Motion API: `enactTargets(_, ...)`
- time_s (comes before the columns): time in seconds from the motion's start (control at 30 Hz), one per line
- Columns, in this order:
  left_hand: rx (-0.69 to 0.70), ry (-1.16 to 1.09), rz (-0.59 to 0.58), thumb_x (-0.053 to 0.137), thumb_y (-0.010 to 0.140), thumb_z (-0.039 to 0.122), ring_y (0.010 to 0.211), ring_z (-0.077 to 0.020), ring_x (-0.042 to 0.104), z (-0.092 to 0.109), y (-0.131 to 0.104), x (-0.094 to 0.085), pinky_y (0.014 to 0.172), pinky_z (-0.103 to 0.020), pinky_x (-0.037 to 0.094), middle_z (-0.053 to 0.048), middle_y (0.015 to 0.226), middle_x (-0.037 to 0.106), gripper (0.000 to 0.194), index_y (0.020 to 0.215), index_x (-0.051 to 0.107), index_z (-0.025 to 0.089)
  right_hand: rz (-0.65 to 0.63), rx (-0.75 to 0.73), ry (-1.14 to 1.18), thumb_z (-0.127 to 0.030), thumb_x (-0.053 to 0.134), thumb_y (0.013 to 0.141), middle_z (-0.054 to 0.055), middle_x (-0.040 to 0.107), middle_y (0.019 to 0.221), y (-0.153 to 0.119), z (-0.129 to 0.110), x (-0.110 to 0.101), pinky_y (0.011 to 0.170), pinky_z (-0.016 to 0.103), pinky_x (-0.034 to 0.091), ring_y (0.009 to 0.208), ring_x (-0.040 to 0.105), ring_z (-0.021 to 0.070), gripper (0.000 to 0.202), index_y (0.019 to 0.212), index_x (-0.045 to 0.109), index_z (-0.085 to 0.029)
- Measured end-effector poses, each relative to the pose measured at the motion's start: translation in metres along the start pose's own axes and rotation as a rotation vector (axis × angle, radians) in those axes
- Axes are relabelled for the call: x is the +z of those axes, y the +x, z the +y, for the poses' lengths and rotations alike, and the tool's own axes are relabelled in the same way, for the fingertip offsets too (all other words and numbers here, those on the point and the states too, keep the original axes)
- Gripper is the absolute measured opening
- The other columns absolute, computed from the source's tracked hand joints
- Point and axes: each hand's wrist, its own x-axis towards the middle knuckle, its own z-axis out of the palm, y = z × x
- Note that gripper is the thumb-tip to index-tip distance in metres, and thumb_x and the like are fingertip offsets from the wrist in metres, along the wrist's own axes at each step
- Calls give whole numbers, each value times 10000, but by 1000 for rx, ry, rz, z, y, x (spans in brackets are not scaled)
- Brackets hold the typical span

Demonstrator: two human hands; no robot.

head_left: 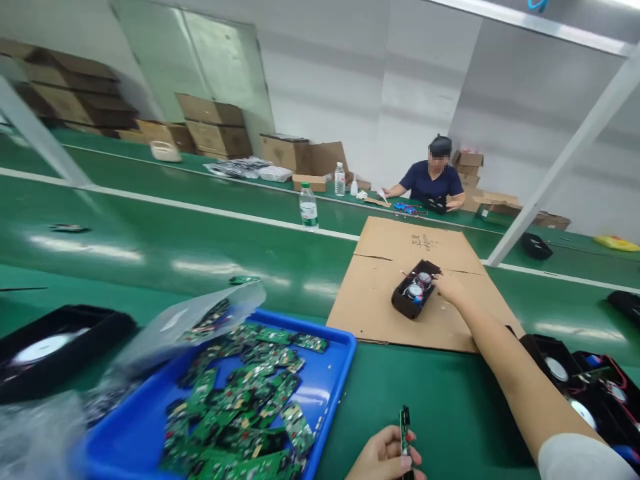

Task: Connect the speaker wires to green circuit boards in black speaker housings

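My left hand (387, 457) is at the bottom edge, its fingers closed round a narrow green circuit board (405, 430) held upright. Stretched far forward, my right hand (447, 288) grips the right edge of a black speaker housing (416, 289). The housing is open at the top, with two round silver speaker drivers and thin wires inside. It lies on a flat cardboard sheet (370, 280). Beside my left hand, a blue tray (333, 373) holds a heap of green circuit boards (250, 407).
More black housings (555, 367) sit under my right arm, and another (60, 347) is at left. A plastic bag (175, 327) lies over the tray's edge. Beyond stand a water bottle (309, 212), a metal post (565, 153) and a co-worker (434, 177) at the far bench.
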Motion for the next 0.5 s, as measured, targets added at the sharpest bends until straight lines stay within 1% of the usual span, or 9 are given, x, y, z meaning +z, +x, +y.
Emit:
enactTargets(0.07,10,-14,12,838,480,366,628,-171,650,4,-2,4,587,-270,471,-24,731,637,494,845,579,157,-9,-64,-76,-282,537,882,87,541,1127,3,-7,-4,894,419,439,1034,525,203,238,1060,561,-127)
enactTargets(0.1,21,-14,19,828,509,344,640,-171,650,7,-4,6,575,-265,475,-27,742,638,468,857,576,158,-15,-100,-108,-285,537,883,86,551,1104,3,-11,-7,886,413,443,1018,533,199,236,1050,563,-121)
enactTargets(0.17,56,-5,29,786,593,288,681,-169,652,12,-11,12,590,-263,487,-38,780,644,397,906,580,158,-31,-167,-157,-290,540,881,80,567,1067,-2,-22,-16,873,402,450,990,547,191,231,1026,570,-112)
enactTargets(0.23,91,8,25,750,645,252,710,-170,652,19,-20,19,614,-263,493,-51,815,648,358,947,585,152,-47,-221,-186,-289,543,879,72,582,1029,-14,-35,-24,866,394,450,970,556,184,216,986,582,-105)
enactTargets(0.3,108,16,11,752,641,257,708,-176,652,27,-31,26,610,-262,494,-57,817,649,368,955,596,148,-51,-261,-193,-260,529,887,68,598,995,-34,-51,-31,860,387,445,967,557,183,182,948,596,-101)
enactTargets(0.37,128,21,-2,772,615,283,708,-185,651,34,-45,32,595,-258,492,-58,812,652,405,962,611,152,-43,-294,-178,-186,495,893,88,616,960,-61,-72,-36,832,369,442,973,555,198,152,915,613,-93)
enactTargets(0.43,155,25,-18,793,581,316,687,-192,649,40,-60,38,568,-256,489,-57,789,659,432,952,632,161,-32,-321,-147,-111,463,876,129,631,924,-93,-93,-39,779,350,440,968,555,226,169,882,631,-86)
enactTargets(0.5,185,23,-6,809,548,347,647,-193,645,43,-77,41,533,-254,482,-55,753,666,444,927,655,174,-35,-328,-113,-81,456,855,144,638,893,-129,-111,-40,718,337,442,928,567,238,182,861,637,-90)
